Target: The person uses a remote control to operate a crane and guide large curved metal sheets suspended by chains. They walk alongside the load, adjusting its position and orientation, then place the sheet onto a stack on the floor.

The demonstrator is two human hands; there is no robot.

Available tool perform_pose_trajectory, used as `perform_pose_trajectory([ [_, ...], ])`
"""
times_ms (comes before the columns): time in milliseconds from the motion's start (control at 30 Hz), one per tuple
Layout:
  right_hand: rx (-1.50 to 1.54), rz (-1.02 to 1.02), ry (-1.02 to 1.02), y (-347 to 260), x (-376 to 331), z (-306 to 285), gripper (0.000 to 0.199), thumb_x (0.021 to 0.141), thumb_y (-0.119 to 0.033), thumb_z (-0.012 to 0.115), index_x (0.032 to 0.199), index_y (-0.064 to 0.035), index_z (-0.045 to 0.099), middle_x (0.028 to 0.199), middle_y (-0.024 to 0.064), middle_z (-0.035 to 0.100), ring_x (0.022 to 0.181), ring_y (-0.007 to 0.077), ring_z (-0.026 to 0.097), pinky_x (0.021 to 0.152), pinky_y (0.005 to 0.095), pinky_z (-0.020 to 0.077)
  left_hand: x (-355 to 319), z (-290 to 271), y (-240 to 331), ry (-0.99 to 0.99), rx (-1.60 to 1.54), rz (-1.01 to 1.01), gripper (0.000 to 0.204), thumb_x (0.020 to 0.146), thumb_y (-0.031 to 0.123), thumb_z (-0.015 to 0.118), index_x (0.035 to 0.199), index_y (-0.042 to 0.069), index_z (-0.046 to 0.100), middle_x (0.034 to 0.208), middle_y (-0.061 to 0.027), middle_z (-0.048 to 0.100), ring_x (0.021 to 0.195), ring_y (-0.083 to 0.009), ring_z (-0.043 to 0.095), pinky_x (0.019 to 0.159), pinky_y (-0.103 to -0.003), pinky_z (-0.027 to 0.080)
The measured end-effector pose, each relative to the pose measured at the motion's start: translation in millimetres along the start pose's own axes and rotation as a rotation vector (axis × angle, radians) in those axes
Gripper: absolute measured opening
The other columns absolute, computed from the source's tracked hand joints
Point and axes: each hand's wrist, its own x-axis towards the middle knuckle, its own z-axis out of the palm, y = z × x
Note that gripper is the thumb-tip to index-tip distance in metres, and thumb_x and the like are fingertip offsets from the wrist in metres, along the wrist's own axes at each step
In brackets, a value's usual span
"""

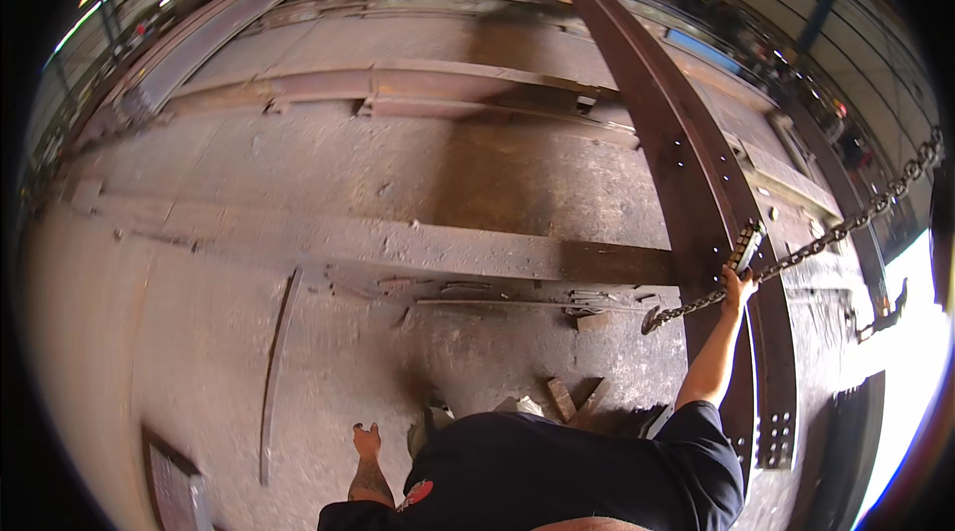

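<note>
- Left hand (366,441), one: fingers spread and slightly bent, empty, above the scuffed grey-brown floor (219,332).
- Short bars (561,399), two: flat-sided, brown, on the floor ahead of the body; material uncertain.
- Right hand (737,289), one: fingers closed round one hand-held control (744,247), oblong, with pale squarish buttons, too small to count, over the long beam.
- Chain (846,226), one: dark metal links, slanting past the right hand; whether also gripped, cannot tell. One curved hook (652,320) at its lower end.
- Long beam (665,113), one: red-brown steel, ridged lengthwise, small round holes.
- Thin strip (280,377), one: narrow, slightly bowed.
- Crosswise beams, two: dusty nearer one (448,241), rustier farther one (298,88).
</note>
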Motion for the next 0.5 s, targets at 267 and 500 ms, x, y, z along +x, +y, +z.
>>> perform_pose_trajectory([
  [267, -0.133, 0.069, 0.086, -36.4, -45.6, 2.1, 0.06, 0.069, -0.006, 0.079, 0.122, 0.0042, 0.055, 0.125, 0.0143, 0.035, 0.078, 0.0191, 0.061, 0.062, 0.0309, 0.0556, 151.9, 20.8, 215.6, -0.114, 0.093, 0.281, 0.061, 0.083, 0.034, 0.071, 0.124, -0.008, 0.055, 0.122, -0.0278, 0.06, 0.115, -0.0409, 0.057, 0.097, -0.045, 0.045],
  [500, -0.277, -0.068, 0.233, 17.4, -7.6, 10.3, 0.057, 0.068, -0.011, 0.08, 0.119, 0.0001, 0.06, 0.119, 0.0123, 0.04, 0.078, 0.0185, 0.059, 0.064, 0.0312, 0.0556, 128.7, 148.3, 421.0, -0.676, -0.067, 0.644, 0.059, 0.087, 0.035, 0.07, 0.126, -0.004, 0.053, 0.104, -0.0178, 0.07, 0.1, -0.0264, 0.066, 0.088, -0.036, 0.05],
])
